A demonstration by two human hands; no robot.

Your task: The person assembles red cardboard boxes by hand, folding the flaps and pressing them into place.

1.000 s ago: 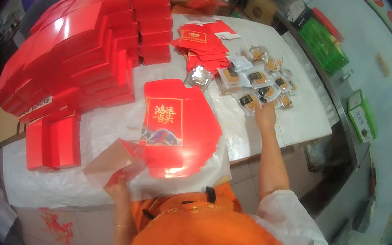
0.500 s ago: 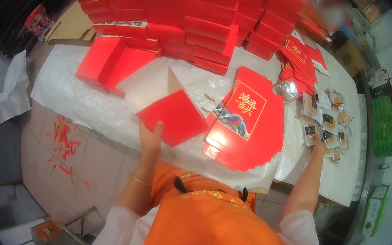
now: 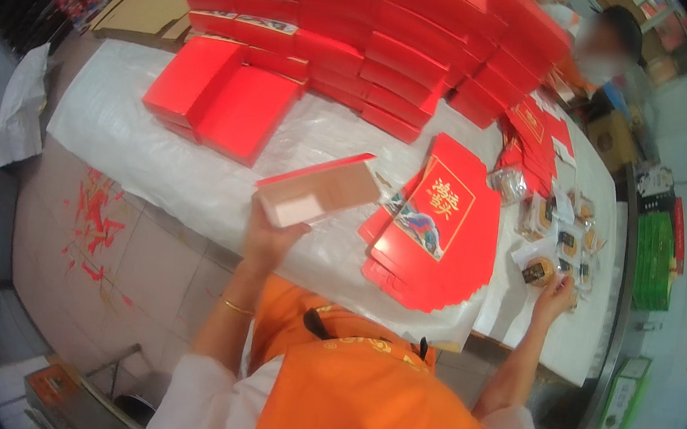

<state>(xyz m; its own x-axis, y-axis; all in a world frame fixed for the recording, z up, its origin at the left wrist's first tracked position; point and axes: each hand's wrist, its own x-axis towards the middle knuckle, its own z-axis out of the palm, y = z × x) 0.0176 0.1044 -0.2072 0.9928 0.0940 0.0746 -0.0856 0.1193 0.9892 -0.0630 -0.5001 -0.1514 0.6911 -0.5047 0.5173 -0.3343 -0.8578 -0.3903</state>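
Observation:
My left hand grips a red gift box by its near left side. The box's mouth is open towards me and shows a pale interior with nothing visible inside. Out to the right, the fingers of my right hand are closed on the edge of a clear-wrapped pastry, round and golden with a dark label. Several more wrapped pastries lie just beyond that hand. Between my hands rests a stack of flat red box blanks with gold lettering and a painted scene.
A tall wall of red boxes stands at the back of the white-covered table. Left of centre sit more red boxes. Further flat red cartons lie back right, near another person. Red scraps litter the floor.
The box in my left hand has turned so its open mouth faces me. My right hand has drawn a wrapped pastry slightly nearer from the group. The view has shifted a little.

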